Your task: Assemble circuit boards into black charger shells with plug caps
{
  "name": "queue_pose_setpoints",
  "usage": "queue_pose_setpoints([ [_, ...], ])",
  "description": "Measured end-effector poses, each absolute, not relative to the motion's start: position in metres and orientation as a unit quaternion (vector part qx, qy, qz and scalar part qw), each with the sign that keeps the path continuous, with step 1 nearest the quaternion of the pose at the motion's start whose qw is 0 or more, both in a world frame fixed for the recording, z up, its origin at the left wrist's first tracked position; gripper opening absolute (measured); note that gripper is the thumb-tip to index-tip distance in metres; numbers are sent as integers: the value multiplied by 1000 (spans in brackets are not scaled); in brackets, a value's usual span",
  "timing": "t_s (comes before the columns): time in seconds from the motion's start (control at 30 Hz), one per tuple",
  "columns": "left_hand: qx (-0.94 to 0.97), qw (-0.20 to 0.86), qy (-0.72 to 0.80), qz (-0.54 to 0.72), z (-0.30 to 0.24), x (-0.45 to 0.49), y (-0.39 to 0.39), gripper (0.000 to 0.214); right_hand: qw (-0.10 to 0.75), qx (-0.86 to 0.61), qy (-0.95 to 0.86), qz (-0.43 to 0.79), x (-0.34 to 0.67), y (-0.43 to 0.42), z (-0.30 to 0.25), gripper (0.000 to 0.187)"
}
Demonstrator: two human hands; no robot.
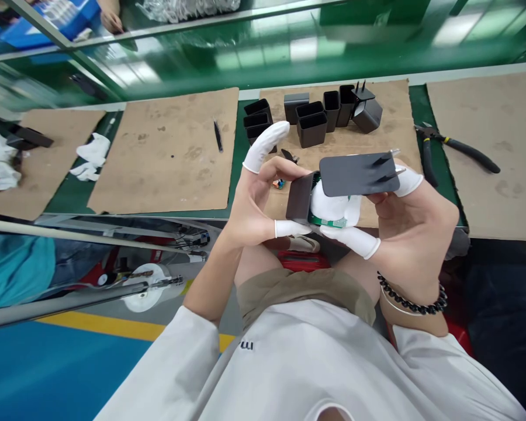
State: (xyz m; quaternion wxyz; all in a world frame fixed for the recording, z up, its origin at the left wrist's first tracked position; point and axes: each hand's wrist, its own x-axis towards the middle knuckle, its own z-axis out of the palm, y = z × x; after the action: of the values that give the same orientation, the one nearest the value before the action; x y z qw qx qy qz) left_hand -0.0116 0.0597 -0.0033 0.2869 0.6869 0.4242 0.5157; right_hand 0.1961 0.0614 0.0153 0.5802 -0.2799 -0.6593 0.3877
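My left hand [256, 202] wears white finger cots and grips a black open plastic housing [300, 199] from its left side, index finger raised. My right hand [403, 216], with a bead bracelet at the wrist, holds a flat black cover plate [357, 174] with metal plug prongs pointing right. A green circuit board [331, 221] shows between housing and plate, partly hidden by my fingers. Both hands are held close together above my lap, in front of the bench edge.
Several empty black housings [311, 114] and one finished plug [366, 108] stand on a cardboard mat [394, 126]. Black pliers [453, 146] lie to the right. A dark tool [218, 135] lies on the middle mat [166, 152]. White rags [92, 155] lie left. Another person's hand [111, 17] shows at the far side.
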Motion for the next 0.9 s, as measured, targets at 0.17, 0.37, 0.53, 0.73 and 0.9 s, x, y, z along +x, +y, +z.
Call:
queue_pose_setpoints([
  [0.17, 679, 306, 412, 524, -6, -11, 61, 113, 582, -277, -660, 386, 197, 61, 17, 55],
  [0.37, 673, 308, 414, 531, -7, -11, 61, 114, 563, -286, -678, 377, 199, 60, 20, 56],
  [0.53, 693, 301, 371, 540, -12, -14, 63, 105, 554, -281, -713, 325, 199, 60, 21, 48],
  [0.73, 696, 294, 345, 557, -22, -14, 65, 101, 547, -280, -750, 244, 196, 53, 23, 42],
  [0.9, 695, 320, 325, 555, -27, -16, 66, 100, 527, -294, -765, 225, 196, 47, 26, 41],
])
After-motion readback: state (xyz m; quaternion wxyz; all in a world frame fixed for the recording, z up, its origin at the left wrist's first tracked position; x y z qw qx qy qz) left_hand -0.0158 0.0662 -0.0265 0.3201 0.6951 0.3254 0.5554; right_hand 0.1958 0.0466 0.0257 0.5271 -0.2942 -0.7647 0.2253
